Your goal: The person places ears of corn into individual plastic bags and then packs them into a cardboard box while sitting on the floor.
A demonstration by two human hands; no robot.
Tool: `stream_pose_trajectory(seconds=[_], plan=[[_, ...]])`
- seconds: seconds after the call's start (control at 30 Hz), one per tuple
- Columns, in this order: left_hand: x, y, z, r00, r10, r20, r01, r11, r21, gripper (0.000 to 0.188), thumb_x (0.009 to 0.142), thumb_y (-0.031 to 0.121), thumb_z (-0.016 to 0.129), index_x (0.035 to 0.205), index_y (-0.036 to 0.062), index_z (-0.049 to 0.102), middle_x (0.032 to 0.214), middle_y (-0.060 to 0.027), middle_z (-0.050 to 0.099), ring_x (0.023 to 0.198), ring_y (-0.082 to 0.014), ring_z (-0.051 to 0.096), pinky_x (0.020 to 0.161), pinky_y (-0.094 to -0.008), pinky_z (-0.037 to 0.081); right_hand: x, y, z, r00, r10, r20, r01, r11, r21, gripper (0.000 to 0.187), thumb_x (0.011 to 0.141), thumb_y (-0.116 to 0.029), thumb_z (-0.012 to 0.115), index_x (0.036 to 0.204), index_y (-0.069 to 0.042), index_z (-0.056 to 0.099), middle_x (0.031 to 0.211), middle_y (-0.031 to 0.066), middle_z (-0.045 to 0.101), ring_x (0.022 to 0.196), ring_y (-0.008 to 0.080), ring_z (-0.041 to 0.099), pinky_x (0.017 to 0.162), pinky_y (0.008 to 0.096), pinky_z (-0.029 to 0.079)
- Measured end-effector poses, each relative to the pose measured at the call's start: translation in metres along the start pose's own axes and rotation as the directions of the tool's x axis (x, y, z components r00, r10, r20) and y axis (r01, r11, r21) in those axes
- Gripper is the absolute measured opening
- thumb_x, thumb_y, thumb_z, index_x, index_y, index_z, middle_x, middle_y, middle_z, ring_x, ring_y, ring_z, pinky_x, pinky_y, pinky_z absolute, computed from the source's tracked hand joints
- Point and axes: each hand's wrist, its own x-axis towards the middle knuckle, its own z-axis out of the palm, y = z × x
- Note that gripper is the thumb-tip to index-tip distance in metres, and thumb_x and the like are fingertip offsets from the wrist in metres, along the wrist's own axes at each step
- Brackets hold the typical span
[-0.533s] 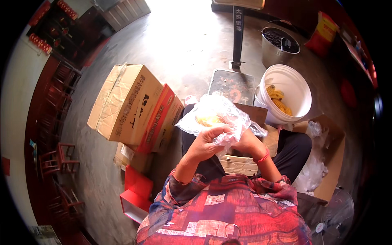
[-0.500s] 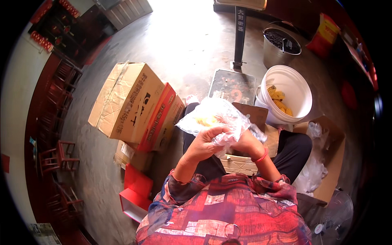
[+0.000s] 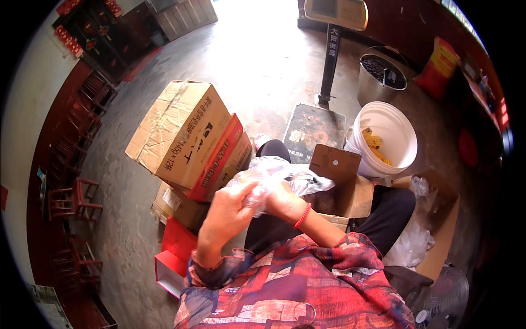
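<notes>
A clear, crumpled plastic bag (image 3: 307,181) is bunched in front of my body, above my lap. My left hand (image 3: 226,211) pinches its gathered left end between thumb and fingers. Close beside it, my right hand (image 3: 285,198), with a red beaded bracelet at the wrist, is closed around the bag, its fingertips partly hidden in the film. The rest of the bag spreads to the right, towards an open cardboard box (image 3: 359,200) between my legs. Whatever the bag contains cannot be made out.
A white bucket (image 3: 402,118) with yellow corn cobs (image 3: 373,143) stands ahead right, beside a platform scale (image 3: 313,131). A metal pail (image 3: 372,90) of dark pieces is behind. Stacked cartons (image 3: 181,131) and a red box (image 3: 175,255) lie left; a carton of plastic bags (image 3: 413,244) sits right.
Both hands have moved left with the plastic bag, which has turned and now trails to the right. Yellow showed through the film before and is no longer visible. The view has shifted slightly.
</notes>
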Motion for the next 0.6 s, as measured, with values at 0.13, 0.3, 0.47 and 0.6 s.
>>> stream_pose_trajectory(seconds=[0.13, 0.3, 0.47, 0.6], plan=[[-0.015, 0.020, -0.040, 0.999, 0.005, 0.042, -0.015, 0.969, 0.248, 0.016, 0.085, 0.010, 0.052, 0.093, -0.0015, 0.059, 0.073, -0.0220, 0.059, 0.068, -0.0379, 0.059, 0.058, -0.0374, 0.046, -0.008, 0.007, 0.004, 0.937, 0.250, 0.244, -0.102, 0.863, -0.494, 0.021, 0.082, -0.015, 0.051, 0.099, -0.007, 0.058, 0.087, 0.0173, 0.062, 0.081, 0.0316, 0.063, 0.068, 0.0398, 0.050], [-0.024, 0.032, -0.063, 0.999, -0.002, -0.044, 0.016, 0.944, 0.329, 0.016, 0.087, 0.013, 0.049, 0.087, -0.0012, 0.057, 0.077, -0.0219, 0.058, 0.072, -0.0401, 0.057, 0.062, -0.0447, 0.044, -0.024, 0.005, 0.010, 0.936, 0.261, 0.237, -0.093, 0.832, -0.546, 0.019, 0.082, -0.019, 0.050, 0.085, -0.006, 0.063, 0.075, 0.0158, 0.063, 0.062, 0.0265, 0.062, 0.048, 0.0411, 0.047], [-0.023, 0.034, -0.100, 0.924, -0.013, 0.382, -0.080, 0.970, 0.228, 0.015, 0.083, 0.010, 0.056, 0.075, -0.0027, 0.060, 0.069, -0.0153, 0.057, 0.060, -0.0282, 0.057, 0.056, -0.0342, 0.043, -0.016, -0.010, -0.002, 0.970, 0.034, 0.240, 0.162, 0.648, -0.745, 0.021, 0.080, -0.025, 0.051, 0.081, -0.007, 0.063, 0.069, 0.0123, 0.062, 0.059, 0.0254, 0.062, 0.050, 0.0412, 0.047], [-0.013, 0.027, -0.072, 0.897, 0.105, 0.429, 0.129, 0.866, -0.482, 0.008, 0.078, 0.002, 0.057, 0.074, -0.0034, 0.063, 0.094, -0.0140, 0.054, 0.081, -0.0203, 0.056, 0.068, -0.0287, 0.045, -0.012, -0.022, -0.011, 0.960, 0.224, 0.168, -0.114, 0.861, -0.495, 0.031, 0.081, -0.027, 0.049, 0.080, 0.001, 0.063, 0.074, 0.0198, 0.063, 0.066, 0.0331, 0.063, 0.063, 0.0430, 0.050]])
